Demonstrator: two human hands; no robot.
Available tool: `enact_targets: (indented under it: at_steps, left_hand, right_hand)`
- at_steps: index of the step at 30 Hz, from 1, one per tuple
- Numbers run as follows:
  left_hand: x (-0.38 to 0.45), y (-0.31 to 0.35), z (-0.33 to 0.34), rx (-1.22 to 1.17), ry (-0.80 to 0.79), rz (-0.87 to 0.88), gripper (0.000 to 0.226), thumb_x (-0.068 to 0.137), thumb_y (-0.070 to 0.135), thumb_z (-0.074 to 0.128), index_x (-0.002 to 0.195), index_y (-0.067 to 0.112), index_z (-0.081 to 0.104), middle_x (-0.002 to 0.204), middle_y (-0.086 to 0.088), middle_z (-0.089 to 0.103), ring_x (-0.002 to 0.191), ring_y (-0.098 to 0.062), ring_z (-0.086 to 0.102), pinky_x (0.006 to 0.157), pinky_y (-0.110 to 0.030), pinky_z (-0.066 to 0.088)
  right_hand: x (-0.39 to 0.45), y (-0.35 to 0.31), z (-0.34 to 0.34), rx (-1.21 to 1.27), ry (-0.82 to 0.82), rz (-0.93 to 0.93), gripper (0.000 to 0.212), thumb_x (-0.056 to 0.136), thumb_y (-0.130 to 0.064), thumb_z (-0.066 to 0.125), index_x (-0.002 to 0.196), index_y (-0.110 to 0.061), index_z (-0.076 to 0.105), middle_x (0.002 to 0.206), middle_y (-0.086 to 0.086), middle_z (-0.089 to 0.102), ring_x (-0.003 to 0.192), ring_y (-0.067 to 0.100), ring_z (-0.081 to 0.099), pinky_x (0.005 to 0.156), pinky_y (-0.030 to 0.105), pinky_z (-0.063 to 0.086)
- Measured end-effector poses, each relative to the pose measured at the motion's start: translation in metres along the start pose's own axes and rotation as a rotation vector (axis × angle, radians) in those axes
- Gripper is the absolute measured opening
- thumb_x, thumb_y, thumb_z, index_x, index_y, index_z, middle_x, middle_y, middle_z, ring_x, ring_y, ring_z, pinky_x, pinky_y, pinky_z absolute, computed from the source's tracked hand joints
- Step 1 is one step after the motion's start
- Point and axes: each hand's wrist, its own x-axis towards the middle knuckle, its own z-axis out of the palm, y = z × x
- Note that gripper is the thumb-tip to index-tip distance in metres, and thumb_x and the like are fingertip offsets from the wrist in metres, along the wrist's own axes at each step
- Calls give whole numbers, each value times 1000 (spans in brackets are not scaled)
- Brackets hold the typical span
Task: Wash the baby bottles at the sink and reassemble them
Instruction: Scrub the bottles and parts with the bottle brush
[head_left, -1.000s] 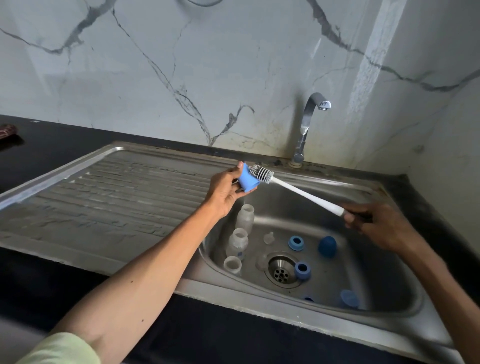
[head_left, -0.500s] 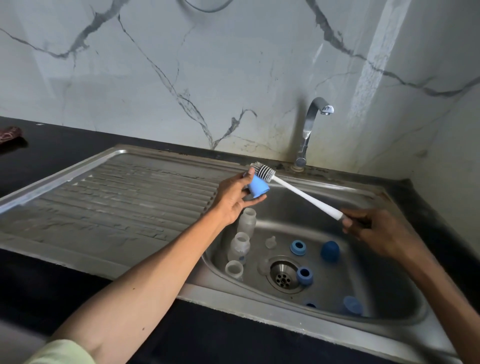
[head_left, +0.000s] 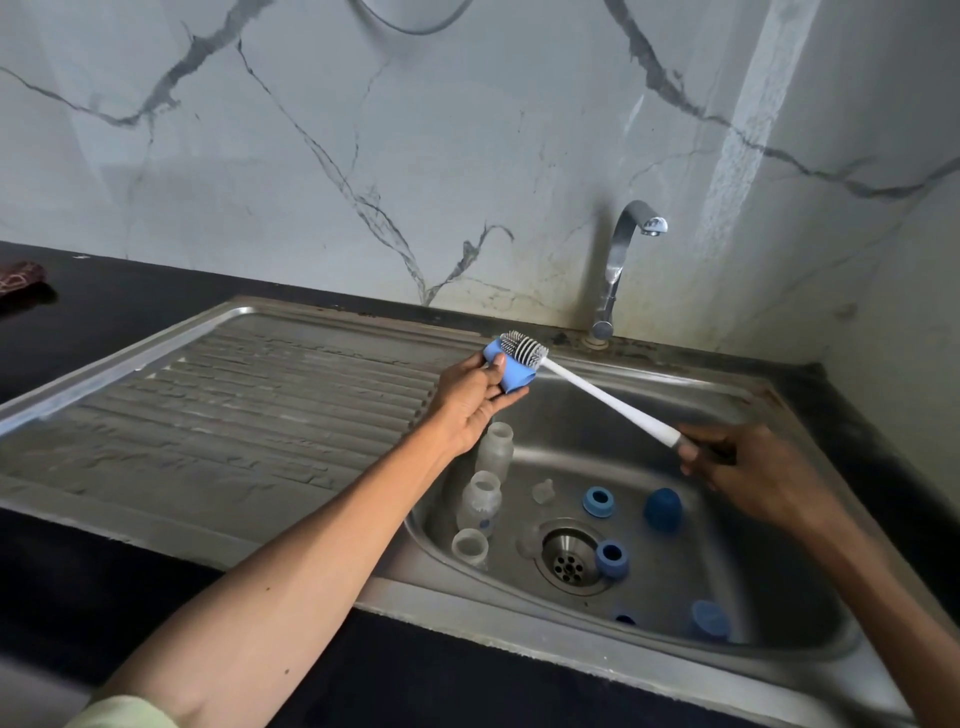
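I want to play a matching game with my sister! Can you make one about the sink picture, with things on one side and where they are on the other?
Things:
1. blue cap
2. brush
3. drain
4. tap

Places:
A. behind the sink, at the wall
B. handle in the right hand
C. in the left hand
D. bottom of the sink

Pairs: 1-C, 2-B, 3-D, 4-A

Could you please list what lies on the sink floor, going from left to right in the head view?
Clear bottles → small clear teat → drain → blue ring → dark blue cap → light blue cap near the front wall.
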Motion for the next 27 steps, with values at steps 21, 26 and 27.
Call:
enact_targets:
  at_steps: [21, 26, 27]
  left_hand:
    - [11, -5, -17, 693, 35, 478, 31, 74, 4, 84, 99, 19, 73, 93, -5, 76, 80, -12, 68, 78, -29, 59]
    - [8, -14, -10, 830, -2, 517, 31, 75, 3, 82, 104, 10, 75, 97, -9, 77, 84, -16, 70, 82, -40, 60]
    - [7, -13, -10, 836, -15, 519, 34, 74, 3, 82, 107, 11, 74, 98, -7, 77, 85, -14, 69, 83, -40, 59]
  right_hand:
    - [2, 11, -11, -18, 89, 34, 31, 94, -24, 62, 125, -24, 66, 113, 6, 68, 92, 16, 55, 81, 29, 41]
    - [1, 13, -13, -13, 169, 63, 29, 92, -20, 65, 120, -24, 69, 104, 10, 70, 85, 21, 61, 76, 30, 45]
    - [1, 15, -17, -5, 189, 77, 30, 91, -19, 66, 121, -24, 69, 106, 10, 70, 86, 23, 62, 75, 29, 45]
